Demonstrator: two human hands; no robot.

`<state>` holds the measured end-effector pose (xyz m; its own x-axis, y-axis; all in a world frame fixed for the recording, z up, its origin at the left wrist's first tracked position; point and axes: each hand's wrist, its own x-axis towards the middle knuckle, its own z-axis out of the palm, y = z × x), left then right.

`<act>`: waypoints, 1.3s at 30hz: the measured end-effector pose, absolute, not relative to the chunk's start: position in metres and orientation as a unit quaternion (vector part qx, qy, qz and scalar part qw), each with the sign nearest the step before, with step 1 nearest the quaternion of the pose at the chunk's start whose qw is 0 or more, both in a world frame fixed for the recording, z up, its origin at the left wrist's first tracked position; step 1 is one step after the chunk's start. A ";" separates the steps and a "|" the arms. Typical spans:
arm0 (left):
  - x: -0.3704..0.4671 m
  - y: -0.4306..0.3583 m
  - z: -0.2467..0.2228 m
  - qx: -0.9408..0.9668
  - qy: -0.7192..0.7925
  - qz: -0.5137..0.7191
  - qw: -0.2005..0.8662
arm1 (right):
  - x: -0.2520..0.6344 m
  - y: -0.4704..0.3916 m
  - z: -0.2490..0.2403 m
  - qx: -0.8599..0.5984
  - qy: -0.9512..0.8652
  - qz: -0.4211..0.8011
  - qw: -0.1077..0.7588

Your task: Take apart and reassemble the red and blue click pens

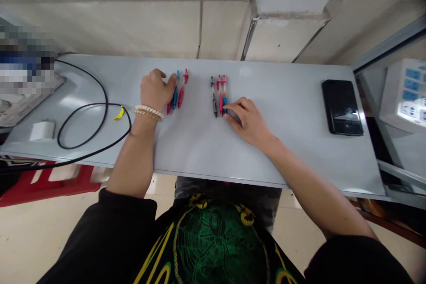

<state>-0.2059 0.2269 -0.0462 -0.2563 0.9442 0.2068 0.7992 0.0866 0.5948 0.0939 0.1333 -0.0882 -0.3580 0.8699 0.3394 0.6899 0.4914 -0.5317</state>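
On the left of the tabletop, my left hand rests with loosely curled fingers and its thumb apart, against a small row of pens. A red pen is partly hidden under that hand. Beside it lie a blue pen at the thumb and a pink-red pen. Farther right is a second row: a black pen, a pink pen and another blue pen, close together. My right hand pinches the near end of this blue pen between thumb and index finger.
A black phone lies at the right end of the grey table, by a white device with blue keys. Leftward are a looped black cable with a yellow tag and a white charger. A wall borders the far edge.
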 end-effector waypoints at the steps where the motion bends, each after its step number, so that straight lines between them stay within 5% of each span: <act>1: -0.205 0.225 -0.043 0.609 0.728 0.296 0.112 | 0.094 0.134 -0.089 -0.477 -0.811 0.150 0.302; 8: -0.211 0.235 -0.055 0.591 0.691 0.369 0.196 | 0.095 0.139 -0.086 -0.481 -0.815 0.156 0.285; 18: -0.212 0.238 -0.056 0.605 0.684 0.372 0.164 | 0.093 0.144 -0.087 -0.534 -0.773 0.185 0.289; 33: -0.206 0.227 -0.034 0.608 0.726 0.293 0.132 | 0.102 0.150 -0.094 -0.511 -0.648 0.276 0.492; 39: -0.203 0.228 -0.036 0.610 0.674 0.402 0.107 | 0.097 0.149 -0.090 -0.460 -0.604 0.331 0.561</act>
<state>-0.2030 0.2279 -0.0356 -0.2319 0.9086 0.3473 0.7365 -0.0692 0.6729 0.0970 0.1485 -0.0897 0.0517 0.9264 0.3730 0.1837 0.3584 -0.9153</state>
